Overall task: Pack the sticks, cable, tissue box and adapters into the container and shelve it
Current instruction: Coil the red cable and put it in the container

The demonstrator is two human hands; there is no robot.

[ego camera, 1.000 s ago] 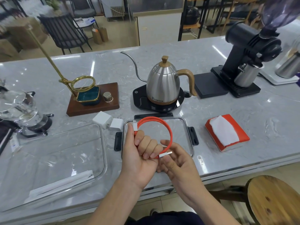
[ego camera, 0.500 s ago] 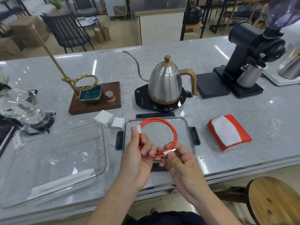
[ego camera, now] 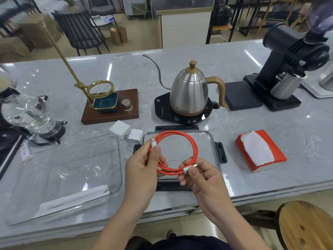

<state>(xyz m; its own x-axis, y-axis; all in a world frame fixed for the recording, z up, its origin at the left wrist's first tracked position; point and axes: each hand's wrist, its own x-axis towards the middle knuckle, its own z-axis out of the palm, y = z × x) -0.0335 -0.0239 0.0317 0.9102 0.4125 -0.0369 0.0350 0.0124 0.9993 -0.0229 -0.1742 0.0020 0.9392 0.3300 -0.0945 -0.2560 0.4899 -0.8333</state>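
- Left hand (ego camera: 142,166): fingers pinched, with the thumb pressed on the white plug at one end of the cable (ego camera: 195,152); the remaining fingers are curled behind the loop.
- Right hand (ego camera: 203,179): fingers pinched on the other white plug, thumb on top and index finger beneath, at the bottom of the loop.
- The cable is orange-red, wound into a round coil of about two turns, and is held in the air above the lid (ego camera: 212,141), clear of the desk (ego camera: 270,132).
- The lid is clear with black latches and lies flat near the front edge of the desk, directly under the hands.
- The container (ego camera: 119,156) is clear and open, and stands at the front left of the desk, just beside the lid. The sticks (ego camera: 75,199), in white paper wrappers, lie along its near wall.
- Two white adapters (ego camera: 126,132) sit on the desk, touching each other, between the container's far right corner and the lid's far left corner.
- The tissue box (ego camera: 261,152) is red with white tissue showing, and lies on the desk right of the lid, apart from it.
- A kettle (ego camera: 189,92) on a black base stands just behind the lid; a wooden stand (ego camera: 110,112) is to its left and a black grinder (ego camera: 292,56) towards the far right edge.
- Both forearms enter from the bottom edge and converge over the lid, left palm turned inward, right palm turned partly upward.
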